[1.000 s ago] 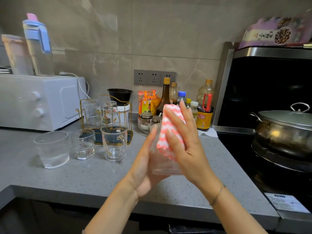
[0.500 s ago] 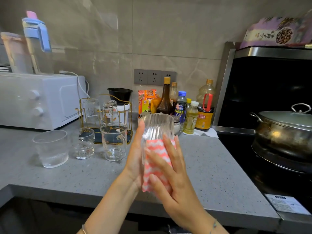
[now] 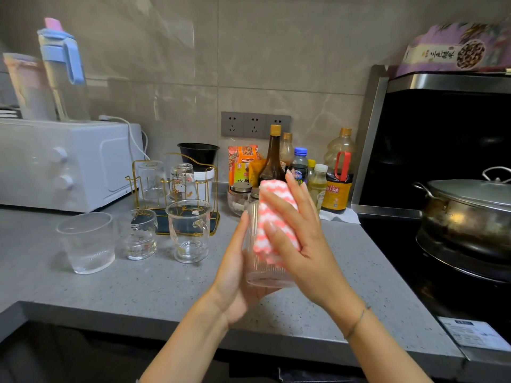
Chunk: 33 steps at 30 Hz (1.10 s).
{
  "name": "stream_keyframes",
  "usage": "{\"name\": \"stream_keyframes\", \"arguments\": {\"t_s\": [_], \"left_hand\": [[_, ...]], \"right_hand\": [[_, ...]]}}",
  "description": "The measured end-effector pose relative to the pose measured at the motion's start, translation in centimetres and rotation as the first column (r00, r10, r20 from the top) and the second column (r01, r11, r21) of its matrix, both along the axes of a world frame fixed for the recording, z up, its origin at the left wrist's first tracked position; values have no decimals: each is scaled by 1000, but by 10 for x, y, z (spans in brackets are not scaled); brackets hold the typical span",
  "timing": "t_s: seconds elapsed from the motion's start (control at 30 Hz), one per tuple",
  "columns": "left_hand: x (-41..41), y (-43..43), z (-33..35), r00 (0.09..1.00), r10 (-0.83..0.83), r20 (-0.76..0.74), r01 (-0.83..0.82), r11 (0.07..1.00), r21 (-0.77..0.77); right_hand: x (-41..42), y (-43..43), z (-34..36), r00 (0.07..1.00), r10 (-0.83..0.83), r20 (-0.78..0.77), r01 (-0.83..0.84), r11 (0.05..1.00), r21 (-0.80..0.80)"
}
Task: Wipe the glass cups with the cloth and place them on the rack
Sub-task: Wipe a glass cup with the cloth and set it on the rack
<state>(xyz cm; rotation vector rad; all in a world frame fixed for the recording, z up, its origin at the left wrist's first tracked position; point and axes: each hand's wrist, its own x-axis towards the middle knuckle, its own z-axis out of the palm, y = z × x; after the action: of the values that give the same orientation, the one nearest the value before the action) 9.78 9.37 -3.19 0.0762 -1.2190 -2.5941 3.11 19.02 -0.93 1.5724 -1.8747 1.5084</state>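
Holding a clear ribbed glass cup (image 3: 265, 276) base-down above the middle of the front edge of the grey speckled countertop (image 3: 138, 288), the left hand (image 3: 235, 275) curls round the cup's left side and base. The right hand (image 3: 302, 244), fingers spread and nearly straight, presses a pink-and-white zigzag cloth (image 3: 276, 217) flat against the cup's upper wall and mouth. Toward the left edge stand a plain clear tumbler (image 3: 85, 241), a small patterned glass (image 3: 139, 234) and a handled clear glass mug (image 3: 189, 233). Just behind these, the gold wire rack (image 3: 214, 223) carries two inverted glasses (image 3: 150, 178) near the back wall.
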Motion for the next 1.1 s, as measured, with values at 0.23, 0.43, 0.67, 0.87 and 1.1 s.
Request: {"name": "stream_keyframes", "arguments": {"t_s": [0.23,0.43,0.67,0.87,1.1], "left_hand": [[2,-2,4,997,62,-39,-62,998,1],[2,-7,7,997,-79,-5,79,995,64],[0,-2,11,998,-41,-48,43,998,38],[4,0,6,1000,-17,-4,17,1000,-18],[6,2,9,996,38,-81,-41,998,-37]], "right_hand": [[12,5,-23,997,75,5,-75,997,25],[30,14,-47,991,98,-89,-93,994,63],[24,9,-34,995,9,-104,-7,1000,22],[3,5,-2,1000,1,11,-1,999,-35],[14,3,-13,999,20,-42,-22,998,-50]]}}
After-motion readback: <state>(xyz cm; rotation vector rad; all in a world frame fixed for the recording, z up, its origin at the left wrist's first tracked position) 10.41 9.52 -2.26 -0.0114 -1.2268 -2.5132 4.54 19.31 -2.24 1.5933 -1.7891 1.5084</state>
